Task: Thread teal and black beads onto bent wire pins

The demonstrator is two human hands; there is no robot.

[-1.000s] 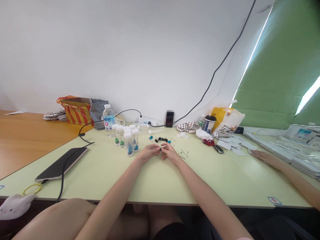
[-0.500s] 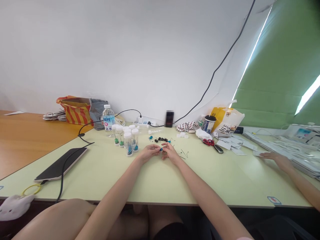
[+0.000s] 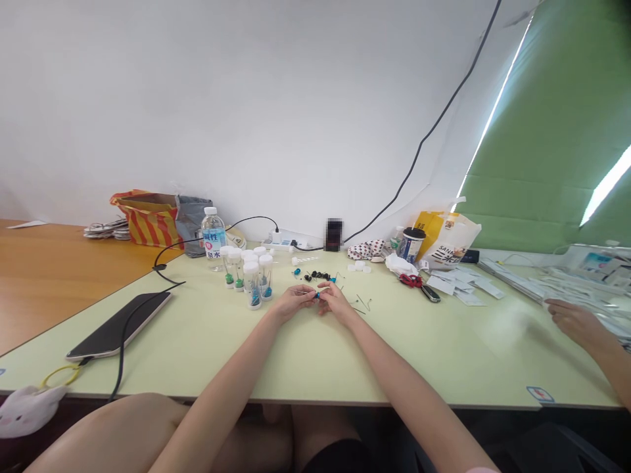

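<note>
- Left hand (image 3: 294, 301) and right hand (image 3: 336, 303) meet at centre of frame, their fingers (image 3: 310, 295) pinched narrow on a small blue wire-leaded component (image 3: 318, 296), held just above the pale green worktop (image 3: 315, 368).
- Risk (judged): thin leads slip from the pinch; the component drops and rolls among the loose parts.
- Risk (judged): a wrist swing tips the clear white-capped plastic vials (image 3: 252, 279) just left of the hands.
- Count: those vials, about six, overlapping — exact number hard to tell.
- Count: black beads (image 3: 318, 276), roughly five; loose white caps (image 3: 359, 266), about four; bent bare wires (image 3: 363, 303), about three.
- Far right: another person's blurred hand (image 3: 572, 316), well apart.
</note>
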